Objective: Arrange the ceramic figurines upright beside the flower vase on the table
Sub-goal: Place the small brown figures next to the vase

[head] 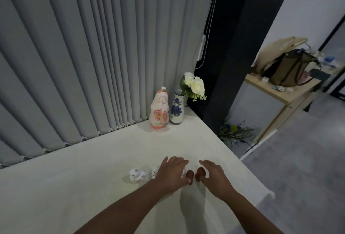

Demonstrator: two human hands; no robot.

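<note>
Right, status from my side:

left hand (172, 173): over the row of small pieces, fingers spread and curled down; contact hidden under my palm, can't tell if I've got anything.
right hand (214, 176): fingers apart, nothing held, just beside the brown pair.
brown figurines (196, 176): two small rounded pieces between my hands, near table edge, well apart from the vase.
white figurines (137, 175): one clear on my left, lying low; a second is partly under my left hand.
tall doll (159, 109): already upright, just beside the flower vase (176, 109) at the back corner.
handling guess: ceramic, so stiff, light, glazed-slick, chips if knocked.
grip plan: pinch each across its widest body, not ears or tips; set base flat on table (93, 187).
</note>
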